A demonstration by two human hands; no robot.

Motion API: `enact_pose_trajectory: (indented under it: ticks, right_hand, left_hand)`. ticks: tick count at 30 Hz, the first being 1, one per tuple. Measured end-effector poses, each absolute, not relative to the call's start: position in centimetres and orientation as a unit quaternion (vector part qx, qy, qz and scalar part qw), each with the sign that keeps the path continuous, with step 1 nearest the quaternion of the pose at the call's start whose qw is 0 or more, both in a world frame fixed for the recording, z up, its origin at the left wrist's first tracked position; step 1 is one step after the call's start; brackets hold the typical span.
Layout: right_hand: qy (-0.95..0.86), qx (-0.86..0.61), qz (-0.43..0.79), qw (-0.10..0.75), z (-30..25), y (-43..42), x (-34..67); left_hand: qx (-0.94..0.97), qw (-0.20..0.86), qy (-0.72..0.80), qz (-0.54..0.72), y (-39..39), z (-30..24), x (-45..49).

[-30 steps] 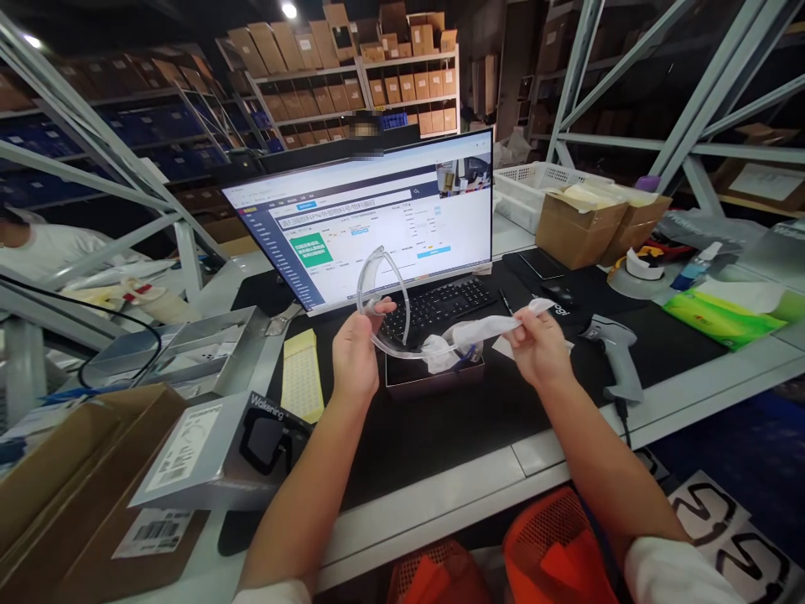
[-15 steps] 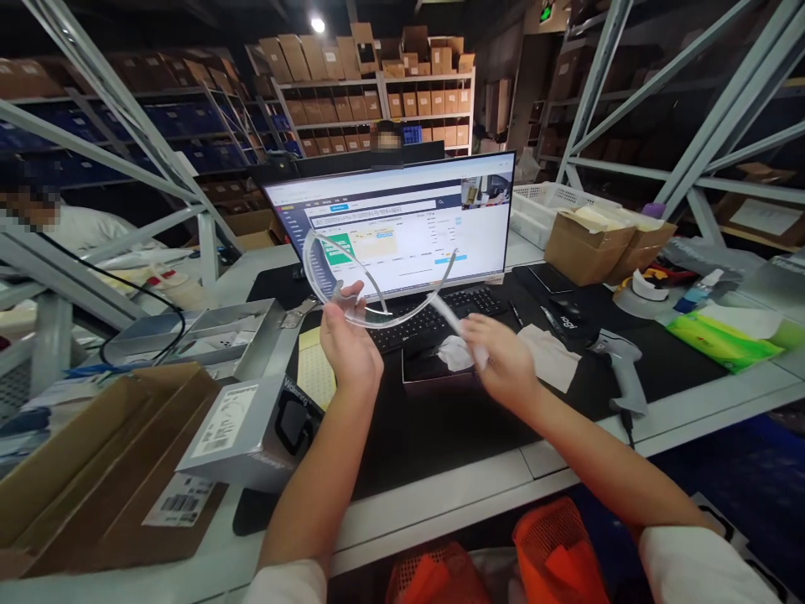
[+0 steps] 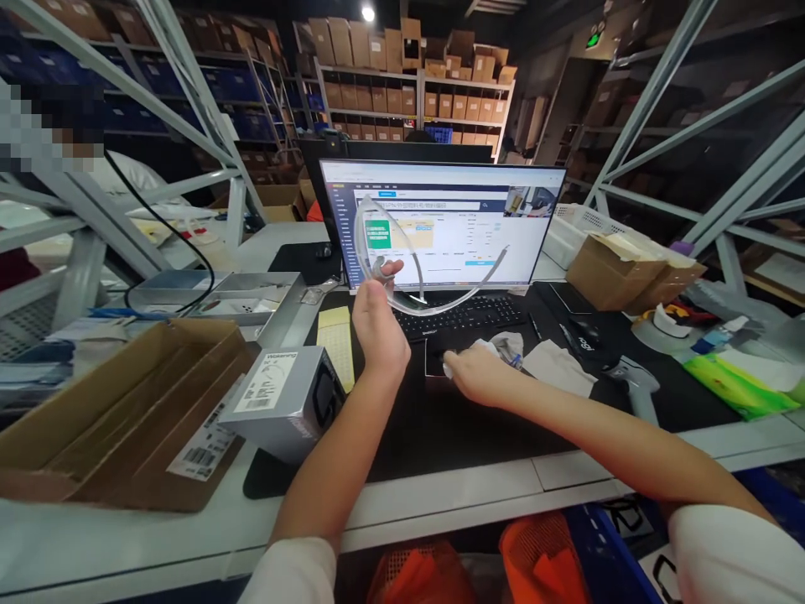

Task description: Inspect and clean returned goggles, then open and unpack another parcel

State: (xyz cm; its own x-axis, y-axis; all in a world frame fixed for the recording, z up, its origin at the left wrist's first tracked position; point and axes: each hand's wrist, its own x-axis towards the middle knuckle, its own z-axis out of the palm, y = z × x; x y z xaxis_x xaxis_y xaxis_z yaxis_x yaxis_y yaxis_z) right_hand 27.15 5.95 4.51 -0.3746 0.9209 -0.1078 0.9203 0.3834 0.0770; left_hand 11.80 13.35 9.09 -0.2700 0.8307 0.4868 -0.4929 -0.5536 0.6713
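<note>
My left hand (image 3: 381,331) is raised in front of the monitor, its fingers closed on a clear curved plastic band (image 3: 453,309). The band loops up to the left, and one free end points up to the right. Lower on the desk, my right hand (image 3: 475,369) is closed around a white wipe (image 3: 448,359), of which only a little shows. That hand rests over a small dark open box (image 3: 433,356), hiding most of it. A crumpled greyish-white cloth (image 3: 508,346) lies just beyond the right hand.
The monitor (image 3: 440,226) stands behind a black keyboard (image 3: 496,312). On the left are an open cardboard box (image 3: 119,419) and a grey printed box (image 3: 286,403). To the right lie a flat cloth (image 3: 559,369), a mouse (image 3: 582,335), a barcode scanner (image 3: 635,386) and a green packet (image 3: 733,386).
My right hand has come down from the band's free end to the small dark box, with the white wipe. My left hand still holds the band up. The view has shifted left.
</note>
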Motion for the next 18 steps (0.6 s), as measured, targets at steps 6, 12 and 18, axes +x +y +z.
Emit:
enact_pose_trajectory:
  ticks: [6, 12, 18]
  right_hand:
    - [0.749, 0.645, -0.071, 0.134, 5.6, 7.0, 26.0]
    - [0.771, 0.636, 0.021, 0.031, 6.1, 3.8, 25.4]
    - [0.814, 0.567, 0.074, -0.103, 7.2, 0.5, 28.1]
  left_hand:
    - [0.437, 0.457, 0.194, 0.75, 13.4, 8.6, 11.8]
    - [0.436, 0.492, 0.202, 0.726, 13.6, 8.3, 12.1]
    - [0.407, 0.542, 0.212, 0.704, 13.5, 8.6, 12.2]
